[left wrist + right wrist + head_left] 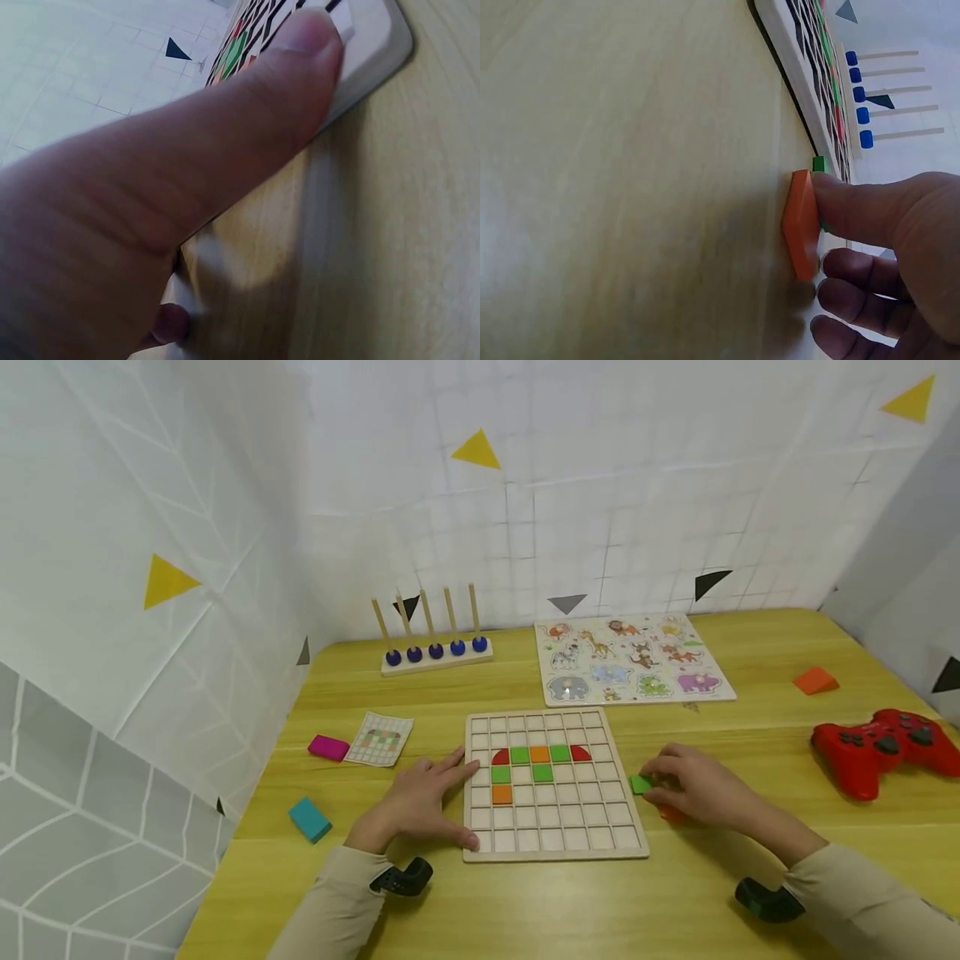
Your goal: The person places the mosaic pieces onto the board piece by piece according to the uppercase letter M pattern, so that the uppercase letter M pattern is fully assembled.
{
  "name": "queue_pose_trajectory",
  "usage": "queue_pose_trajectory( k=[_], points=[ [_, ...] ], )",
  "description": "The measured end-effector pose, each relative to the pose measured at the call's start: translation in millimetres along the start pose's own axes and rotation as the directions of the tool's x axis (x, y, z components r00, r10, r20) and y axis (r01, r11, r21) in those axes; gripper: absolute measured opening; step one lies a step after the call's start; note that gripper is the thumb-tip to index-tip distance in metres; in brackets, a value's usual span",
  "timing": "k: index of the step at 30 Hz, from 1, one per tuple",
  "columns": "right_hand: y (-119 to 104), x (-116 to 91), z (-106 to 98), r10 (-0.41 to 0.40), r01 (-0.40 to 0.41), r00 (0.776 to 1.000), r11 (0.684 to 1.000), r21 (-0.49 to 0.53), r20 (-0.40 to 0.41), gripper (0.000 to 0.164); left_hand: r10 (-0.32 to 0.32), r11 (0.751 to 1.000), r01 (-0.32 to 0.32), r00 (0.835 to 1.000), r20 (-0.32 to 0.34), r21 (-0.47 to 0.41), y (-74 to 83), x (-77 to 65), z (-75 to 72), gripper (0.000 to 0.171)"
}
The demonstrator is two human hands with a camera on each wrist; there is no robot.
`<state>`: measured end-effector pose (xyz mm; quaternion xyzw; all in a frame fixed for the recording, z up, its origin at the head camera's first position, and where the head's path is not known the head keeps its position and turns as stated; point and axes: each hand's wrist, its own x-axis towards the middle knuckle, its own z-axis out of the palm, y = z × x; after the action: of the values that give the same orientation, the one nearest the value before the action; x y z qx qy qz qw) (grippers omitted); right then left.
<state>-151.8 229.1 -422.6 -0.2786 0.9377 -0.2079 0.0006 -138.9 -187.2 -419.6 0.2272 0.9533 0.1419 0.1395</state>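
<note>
A wooden grid board [555, 841] lies flat on the table with several red, green and orange tiles in its upper and left cells. My left hand [417, 806] spreads along the board's left edge. Its thumb [300, 56] lies on the near left corner, and the other fingers rest at the upper left edge. To the right of the board, my right hand [701, 787] pinches a green tile [640, 784] between thumb and fingers. An orange tile [802, 225] lies on the table right beside that green one, partly under the hand in the head view.
Left of the board are a pattern card [379, 740], a magenta block [327, 747] and a teal block [310, 820]. Behind stand a peg rack [438, 662] with blue beads and an animal puzzle [634, 660]. An orange block [816, 680] and red game controller [885, 747] lie right.
</note>
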Motion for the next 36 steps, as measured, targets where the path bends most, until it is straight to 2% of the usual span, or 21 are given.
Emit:
queue_pose_trajectory(
  k=[5, 15, 21, 36],
  points=[
    [-5.5, 1.3, -2.1, 0.005, -0.006, 1.000, 0.998, -0.055, -0.028, 0.016, -0.008, 1.000, 0.008, 1.000, 0.001, 0.010, -1.3, 0.4, 1.5, 0.107],
    [-23.5, 11.2, -1.8, 0.001, -0.009, 0.995, 0.997, -0.081, -0.099, 0.018, -0.001, 1.000, 0.001, 1.000, -0.005, 0.011, -0.6, -1.0, 2.5, 0.107],
    [-34.9, 23.2, -0.5, 0.017, -0.024, 0.997, 0.996, -0.084, -0.080, 0.022, 0.001, 1.000, -0.001, 1.000, -0.008, 0.029, -0.5, -0.4, 1.1, 0.107],
    [-40.2, 43.6, 8.2, 0.026, -0.027, 0.998, 0.999, -0.026, -0.051, 0.023, -0.018, 1.000, 0.018, 1.000, -0.007, 0.024, 1.7, -1.4, 0.0, 0.106]
  ],
)
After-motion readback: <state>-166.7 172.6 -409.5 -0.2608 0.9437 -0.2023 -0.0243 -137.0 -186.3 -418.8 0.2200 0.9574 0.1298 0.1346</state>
